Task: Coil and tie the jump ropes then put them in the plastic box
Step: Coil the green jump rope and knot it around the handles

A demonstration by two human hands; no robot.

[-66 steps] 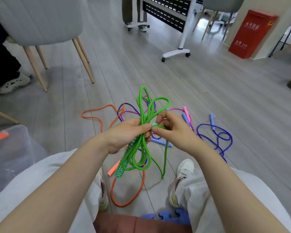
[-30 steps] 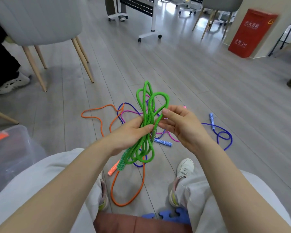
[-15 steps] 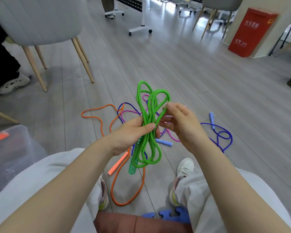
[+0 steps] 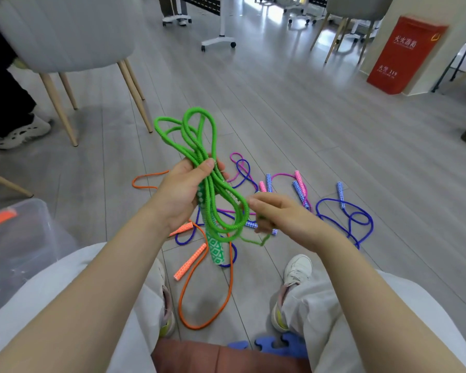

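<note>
The orange rope (image 4: 199,292) lies on the floor nearest the feet. Above it the left hand (image 4: 183,192) grips the bundled green jump rope (image 4: 199,146), and the right hand (image 4: 283,219) pinches a loose green strand. Left of the orange rope stands the plastic box (image 4: 19,249); beyond it lie purple and pink ropes (image 4: 347,214)

On the red cabinet (image 4: 404,53) at your far right you can read the white number "119" low on its front face, after two small Chinese characters. A larger line of white Chinese characters sits near its top; too blurred for you to read reliably.
</note>
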